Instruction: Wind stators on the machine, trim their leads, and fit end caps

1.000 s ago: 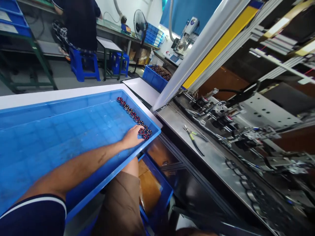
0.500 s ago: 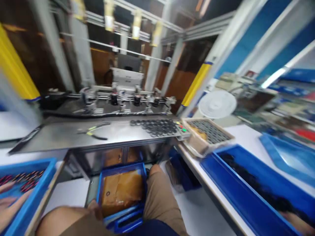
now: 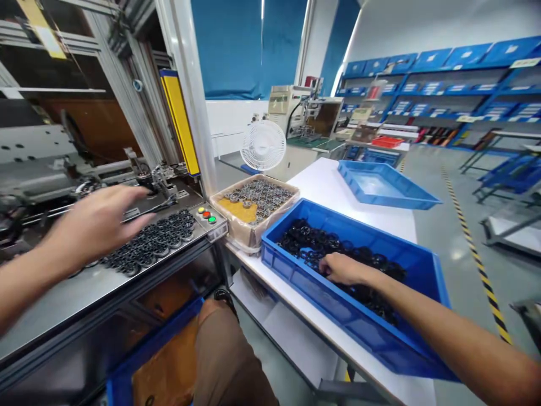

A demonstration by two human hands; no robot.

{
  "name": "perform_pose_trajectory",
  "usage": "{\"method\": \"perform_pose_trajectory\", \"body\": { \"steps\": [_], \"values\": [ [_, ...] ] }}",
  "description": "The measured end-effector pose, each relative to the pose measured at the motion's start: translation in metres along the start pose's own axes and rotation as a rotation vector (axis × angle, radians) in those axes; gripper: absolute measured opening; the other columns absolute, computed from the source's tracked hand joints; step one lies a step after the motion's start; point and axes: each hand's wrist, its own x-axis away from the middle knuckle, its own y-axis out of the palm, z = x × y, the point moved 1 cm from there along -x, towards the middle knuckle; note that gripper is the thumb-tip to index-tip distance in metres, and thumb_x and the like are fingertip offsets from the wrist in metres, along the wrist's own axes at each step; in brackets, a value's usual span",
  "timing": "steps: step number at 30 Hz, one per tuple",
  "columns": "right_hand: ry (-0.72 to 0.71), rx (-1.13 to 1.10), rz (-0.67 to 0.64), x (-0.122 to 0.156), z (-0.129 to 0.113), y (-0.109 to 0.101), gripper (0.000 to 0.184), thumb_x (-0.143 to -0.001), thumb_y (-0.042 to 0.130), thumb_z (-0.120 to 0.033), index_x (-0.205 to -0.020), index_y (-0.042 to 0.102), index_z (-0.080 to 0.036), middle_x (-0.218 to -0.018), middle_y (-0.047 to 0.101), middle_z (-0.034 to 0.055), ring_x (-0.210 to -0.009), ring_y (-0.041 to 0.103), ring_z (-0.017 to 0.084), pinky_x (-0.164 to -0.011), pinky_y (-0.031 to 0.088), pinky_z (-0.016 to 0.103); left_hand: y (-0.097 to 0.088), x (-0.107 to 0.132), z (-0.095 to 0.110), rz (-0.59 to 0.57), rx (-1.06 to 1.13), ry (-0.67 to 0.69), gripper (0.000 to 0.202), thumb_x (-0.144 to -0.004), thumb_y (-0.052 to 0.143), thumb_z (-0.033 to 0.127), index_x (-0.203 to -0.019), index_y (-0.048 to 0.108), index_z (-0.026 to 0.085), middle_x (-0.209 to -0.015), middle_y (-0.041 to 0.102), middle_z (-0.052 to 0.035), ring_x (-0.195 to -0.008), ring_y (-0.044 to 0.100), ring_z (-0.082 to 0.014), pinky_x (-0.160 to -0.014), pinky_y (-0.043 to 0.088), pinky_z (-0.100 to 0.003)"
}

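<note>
My left hand (image 3: 95,223) hangs over the machine's metal ledge, fingers stretched out and thumb apart, with nothing visible in it. Beneath and beside it lie rows of black ring-shaped parts (image 3: 156,239), packed close together. On the right, my right hand (image 3: 342,268) reaches down into a deep blue bin (image 3: 296,276). Its fingers are curled in among loose black rings (image 3: 372,256). The fingertips are partly hidden, so what they hold cannot be made out.
A lined box (image 3: 274,194) of grey ring parts stands between the ledge and the bin. Yellow, red and green buttons (image 3: 206,215) sit at the ledge's end. A white fan (image 3: 262,145) and a light-blue tray (image 3: 380,183) are farther back. An orange-brown lined crate (image 3: 169,361) is below.
The view has swung to the right. My left hand has left the blue tray of small parts on the left and is now over the ledge. My right hand is still in the blue bin.
</note>
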Motion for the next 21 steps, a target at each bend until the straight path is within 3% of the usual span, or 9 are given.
{"method": "perform_pose_trajectory", "body": {
  "steps": [2, 5, 7, 9, 11, 14, 18, 21],
  "values": [
    [-0.083, -0.007, 0.063, -0.006, -0.001, -0.002, 0.025, -0.072, 0.064, -0.006, -0.091, 0.075, -0.017, -0.083, 0.074, 0.0052, -0.082, 0.069, 0.02, -0.076, 0.049, 0.026, 0.054, -0.049, 0.032, -0.082, -0.028, 0.029, 0.038, -0.083, 0.066, 0.039, -0.116, 0.061, 0.019, -0.119, 0.062, -0.0064, -0.121, 0.053, -0.0316, -0.108, 0.038, -0.052],
    [-0.191, -0.032, 0.155, -0.011, 0.002, 0.001, 0.028, -0.077, 0.056, -0.007, -0.095, 0.076, -0.017, -0.095, 0.075, 0.0081, -0.093, 0.069, 0.022, -0.087, 0.05, 0.029, 0.146, -0.113, 0.072, -0.231, -0.016, 0.03, 0.032, -0.09, 0.06, 0.035, -0.116, 0.061, 0.016, -0.12, 0.062, -0.0095, -0.106, 0.062, -0.023, -0.092, 0.052, -0.047],
    [-0.245, -0.065, 0.226, -0.012, 0.004, 0.004, 0.032, -0.082, 0.051, -0.006, -0.1, 0.075, -0.017, -0.099, 0.074, 0.0096, -0.096, 0.069, 0.022, -0.091, 0.049, 0.031, 0.197, -0.139, 0.087, -0.296, 0.0, 0.002, 0.033, -0.092, 0.059, 0.035, -0.12, 0.059, 0.017, -0.122, 0.061, -0.0099, -0.105, 0.062, -0.0224, -0.089, 0.054, -0.045],
    [-0.284, -0.111, 0.306, -0.009, 0.005, 0.005, 0.034, -0.086, 0.046, -0.007, -0.105, 0.073, -0.016, -0.099, 0.073, 0.0103, -0.095, 0.068, 0.021, -0.092, 0.05, 0.032, 0.23, -0.152, 0.093, -0.339, 0.015, -0.04, 0.034, -0.092, 0.059, 0.035, -0.121, 0.058, 0.017, -0.123, 0.061, -0.0099, -0.105, 0.062, -0.0226, -0.088, 0.054, -0.044],
    [-0.317, -0.165, 0.375, -0.005, 0.003, 0.003, 0.031, -0.089, 0.046, -0.009, -0.106, 0.072, -0.015, -0.096, 0.072, 0.0098, -0.092, 0.067, 0.02, -0.089, 0.051, 0.032, 0.249, -0.156, 0.093, -0.369, 0.035, -0.078, 0.035, -0.092, 0.059, 0.035, -0.121, 0.058, 0.017, -0.123, 0.06, -0.01, -0.105, 0.062, -0.0228, -0.088, 0.054, -0.045],
    [-0.354, -0.235, 0.422, 0.002, -0.002, 0.001, 0.022, -0.088, 0.055, -0.013, -0.102, 0.072, -0.016, -0.086, 0.071, 0.0065, -0.079, 0.066, 0.016, -0.078, 0.054, 0.027, 0.26, -0.157, 0.09, -0.385, 0.084, -0.12, 0.035, -0.092, 0.059, 0.035, -0.122, 0.058, 0.017, -0.124, 0.06, -0.0101, -0.105, 0.062, -0.0228, -0.088, 0.054, -0.045],
    [-0.428, -0.365, 0.489, 0.009, -0.009, 0.002, 0.019, -0.079, 0.063, -0.008, -0.094, 0.071, -0.015, -0.074, 0.067, 0.0021, -0.063, 0.061, 0.013, -0.061, 0.052, 0.023, 0.26, -0.161, 0.092, -0.339, 0.199, -0.181, 0.035, -0.091, 0.059, 0.035, -0.122, 0.058, 0.017, -0.124, 0.06, -0.0102, -0.106, 0.062, -0.023, -0.088, 0.054, -0.045],
    [-0.482, -0.452, 0.569, 0.01, -0.009, 0.004, 0.018, -0.078, 0.059, -0.005, -0.089, 0.069, -0.015, -0.069, 0.064, 0.0011, -0.059, 0.059, 0.012, -0.056, 0.052, 0.023, 0.247, -0.156, 0.103, -0.266, 0.342, -0.214, 0.035, -0.091, 0.059, 0.035, -0.121, 0.058, 0.017, -0.123, 0.061, -0.0098, -0.106, 0.062, -0.023, -0.089, 0.054, -0.045]
  ]
}}
